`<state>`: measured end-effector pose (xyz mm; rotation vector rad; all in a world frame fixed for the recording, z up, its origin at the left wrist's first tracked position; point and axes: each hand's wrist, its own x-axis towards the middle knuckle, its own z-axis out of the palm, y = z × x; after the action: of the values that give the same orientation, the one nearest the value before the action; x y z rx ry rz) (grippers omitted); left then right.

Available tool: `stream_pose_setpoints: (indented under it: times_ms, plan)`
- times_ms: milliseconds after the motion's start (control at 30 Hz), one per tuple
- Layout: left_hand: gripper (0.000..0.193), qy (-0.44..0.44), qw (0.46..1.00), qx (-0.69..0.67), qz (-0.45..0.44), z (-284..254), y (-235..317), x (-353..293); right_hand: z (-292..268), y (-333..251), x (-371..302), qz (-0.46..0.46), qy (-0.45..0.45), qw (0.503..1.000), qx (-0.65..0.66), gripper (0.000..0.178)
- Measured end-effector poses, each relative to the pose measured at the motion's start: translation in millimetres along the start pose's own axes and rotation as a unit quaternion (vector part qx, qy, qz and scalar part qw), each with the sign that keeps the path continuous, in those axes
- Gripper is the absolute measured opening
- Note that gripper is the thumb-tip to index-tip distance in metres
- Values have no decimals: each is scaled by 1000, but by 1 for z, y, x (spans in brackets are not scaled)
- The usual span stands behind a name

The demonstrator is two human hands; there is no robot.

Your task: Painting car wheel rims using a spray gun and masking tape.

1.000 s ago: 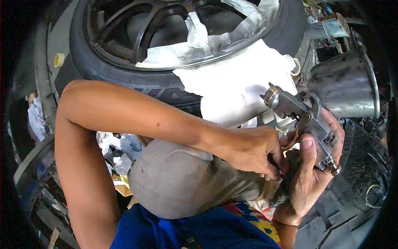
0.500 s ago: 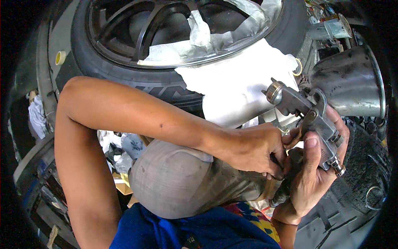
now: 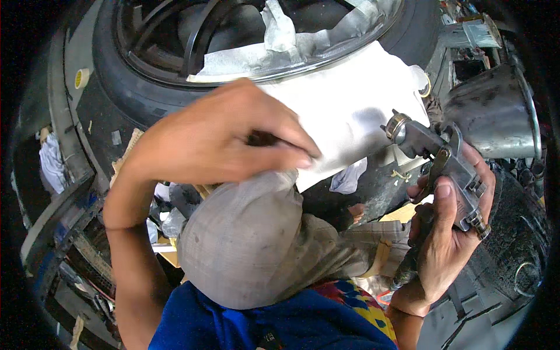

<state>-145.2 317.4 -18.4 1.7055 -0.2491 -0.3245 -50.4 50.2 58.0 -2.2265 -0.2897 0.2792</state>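
My right hand (image 3: 446,245) is wrapped round a metal spray gun (image 3: 458,175). The gun points up and left, and its round nozzle end sits near the edge of a white sheet (image 3: 356,111). A dark hose hangs from the gun's handle beside my wrist. In front of my knee, my left hand (image 3: 216,134) hovers, blurred by motion. Its thumb and fingertips are drawn together; whether anything is between them cannot be made out. Behind it stands a dark wheel with a black tyre (image 3: 116,93); masking paper (image 3: 251,61) lines part of its rim.
A metal cup (image 3: 493,114) stands at the right, beyond the gun. A yellow tape roll (image 3: 81,78) lies at the far left. Another tyre (image 3: 513,233) is at the lower right. My knee in grey cloth (image 3: 239,239) fills the middle, with crumpled plastic (image 3: 174,224) beside it.
My left hand has left the spot beside the gun's handle and swung up and left over my knee. The spray gun has shifted slightly right, still in my right hand.
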Motion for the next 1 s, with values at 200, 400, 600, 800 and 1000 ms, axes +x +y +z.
stream_pose_setpoints:
  times_ms: [200,400,600,800,1000]
  plan:
    - [22,142,981,72,-109,11,-3,-32,-11,11,1,-19,-9,999,-45,43]
    - [26,199,967,71,-140,20,-5,-35,2,5,-3,5,31,999,23,48]
    - [37,249,917,311,9,28,-22,-29,4,-1,0,-13,38,999,20,47]
    - [39,267,873,404,65,41,-38,-23,1,0,1,-17,23,1000,1,48]
    - [40,288,863,404,93,43,-39,-17,-1,0,2,-24,3,1000,-7,49]
